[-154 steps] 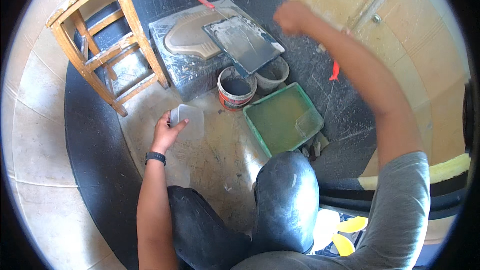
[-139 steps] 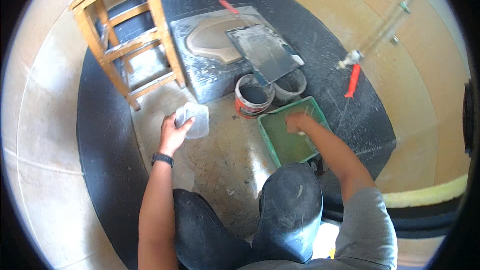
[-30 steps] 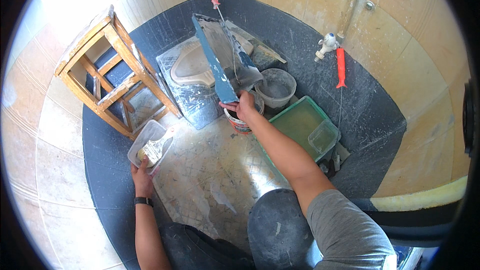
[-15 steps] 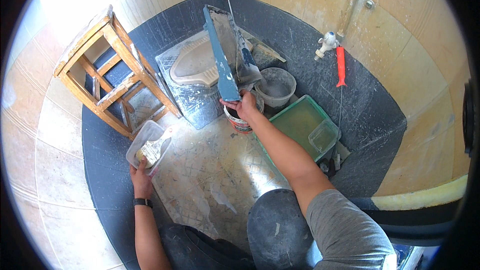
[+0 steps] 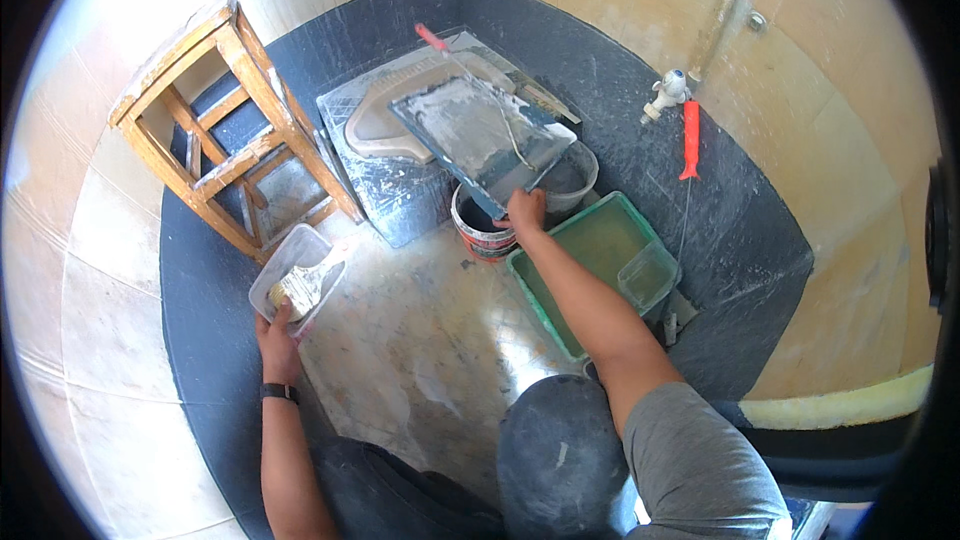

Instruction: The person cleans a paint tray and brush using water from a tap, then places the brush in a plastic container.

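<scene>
My left hand (image 5: pixel 278 342) grips a translucent plastic container (image 5: pixel 293 249) by its near end, with the thumb over the rim. In the container lies a broad paintbrush (image 5: pixel 308 282), its bristles near my thumb. My right hand (image 5: pixel 525 212) is closed on the near corner of a blue paint tray (image 5: pixel 452 125) coated with pale paint. The tray lies nearly flat, over a paint bucket (image 5: pixel 487 243) and part of a grey tub (image 5: pixel 583 178). A roller frame with a red handle (image 5: pixel 430 37) rests across the tray.
At the left stands a paint-spattered wooden stool (image 5: pixel 262 143). A squat toilet pan (image 5: pixel 385 143) is set in a raised step behind the tray. To the right are a green basin (image 5: pixel 545 322) of cloudy liquid, a wall tap (image 5: pixel 667 95) and another red handle (image 5: pixel 691 140).
My right hand has lowered the paint tray from a steep tilt to nearly flat, moving slightly right. The roller handle has swung down and left with it. My left hand has hardly moved.
</scene>
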A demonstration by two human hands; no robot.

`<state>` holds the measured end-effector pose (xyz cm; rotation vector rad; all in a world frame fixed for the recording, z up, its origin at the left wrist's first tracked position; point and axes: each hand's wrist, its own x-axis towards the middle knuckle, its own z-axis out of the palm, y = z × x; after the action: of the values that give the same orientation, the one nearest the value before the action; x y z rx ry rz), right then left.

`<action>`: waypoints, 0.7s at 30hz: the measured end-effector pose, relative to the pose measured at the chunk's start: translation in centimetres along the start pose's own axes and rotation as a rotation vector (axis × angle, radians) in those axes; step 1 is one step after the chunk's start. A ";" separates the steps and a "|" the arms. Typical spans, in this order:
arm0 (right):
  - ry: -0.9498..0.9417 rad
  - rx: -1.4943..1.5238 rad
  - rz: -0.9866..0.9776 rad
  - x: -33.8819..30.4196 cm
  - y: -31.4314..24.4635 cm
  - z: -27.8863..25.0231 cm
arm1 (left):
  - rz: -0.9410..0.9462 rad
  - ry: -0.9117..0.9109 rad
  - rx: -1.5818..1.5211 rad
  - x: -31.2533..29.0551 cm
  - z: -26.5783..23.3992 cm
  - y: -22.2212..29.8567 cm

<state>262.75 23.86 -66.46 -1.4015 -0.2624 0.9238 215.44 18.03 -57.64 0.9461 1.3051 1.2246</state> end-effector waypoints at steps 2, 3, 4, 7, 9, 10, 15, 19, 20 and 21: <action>0.055 -0.081 -0.064 2.2 2.6 -2.3 | -0.018 -0.024 -0.016 0.0 1.6 -0.1; 0.093 -0.099 -0.091 5.4 3.2 -5.5 | -0.034 -0.071 -0.034 0.5 3.9 -0.7; 0.080 -0.103 -0.066 4.3 3.6 -4.5 | -0.036 -0.048 -0.026 0.4 3.1 -0.7; -0.030 -0.201 0.103 0.2 1.5 -1.8 | -0.007 -0.005 -0.011 0.0 0.2 -0.3; -0.152 -0.408 0.132 -2.1 -1.4 -2.1 | -0.018 -0.010 0.035 0.1 -0.2 -0.3; -0.144 -0.415 0.127 -2.1 -2.3 -3.1 | -0.022 -0.016 0.026 0.3 0.3 -0.6; 0.181 -1.286 -0.598 -1.7 -5.2 -2.9 | -0.015 0.041 0.017 0.5 0.4 -0.5; 0.012 -1.377 -0.745 2.4 -8.3 0.8 | -0.005 -0.003 0.034 1.0 -0.1 -1.4; -0.060 -1.402 -0.751 4.2 -8.2 2.2 | 0.010 -0.011 0.046 1.3 -0.3 -1.6; -0.134 -1.426 -0.757 5.8 -8.1 3.5 | 0.025 -0.018 0.059 1.5 -0.6 -1.8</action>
<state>267.30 31.18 -60.39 -2.2022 -1.6556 0.0592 214.81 19.07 -59.71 1.0165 1.3249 1.1991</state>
